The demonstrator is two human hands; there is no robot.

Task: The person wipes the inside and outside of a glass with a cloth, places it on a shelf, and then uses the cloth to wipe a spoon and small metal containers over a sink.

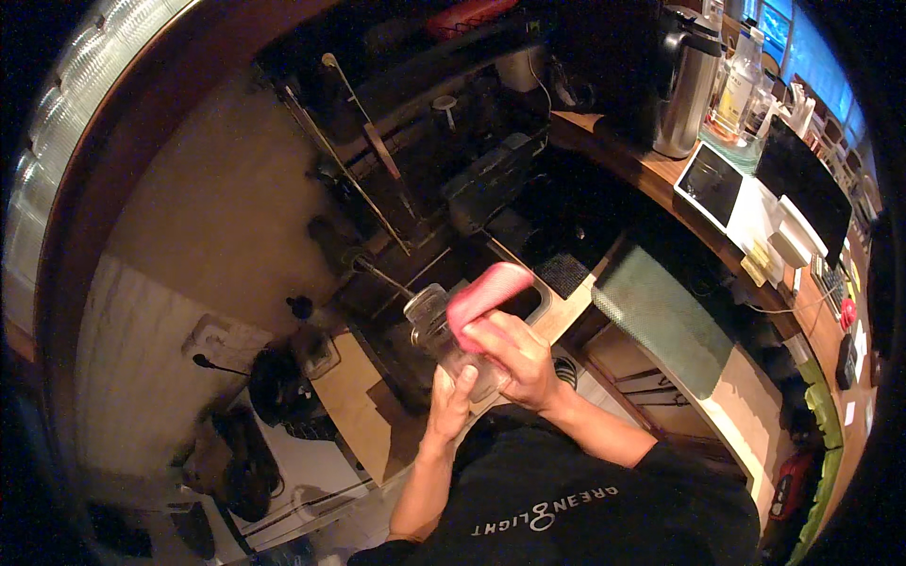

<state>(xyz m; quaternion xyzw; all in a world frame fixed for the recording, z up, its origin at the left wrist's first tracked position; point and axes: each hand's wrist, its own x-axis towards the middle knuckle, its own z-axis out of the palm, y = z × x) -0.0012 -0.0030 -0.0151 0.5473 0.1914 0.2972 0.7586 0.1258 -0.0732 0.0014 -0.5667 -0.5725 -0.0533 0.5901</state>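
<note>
In the middle of the view my left hand [453, 401] is closed round the lower part of a clear jar [431, 316], which is tilted with its top end away from me. A squarish rim shows at that far end; what kind of jar it is I cannot tell. My right hand [521, 357] grips a pink cloth [489, 291] at the jar's side. One loose end of the cloth stands up above my fingers, slightly blurred. Both hands are above a dark basin area, and the cloth and fingers hide part of the jar.
Beyond my hands, a thin metal spout [382, 275] points toward the jar. A green mat [661, 321] lies on the wooden counter to the right. On the raised bar stand a steel thermos jug [684, 94], bottles [736, 90] and a tablet [710, 181]. A pale wooden board [354, 401] is at left.
</note>
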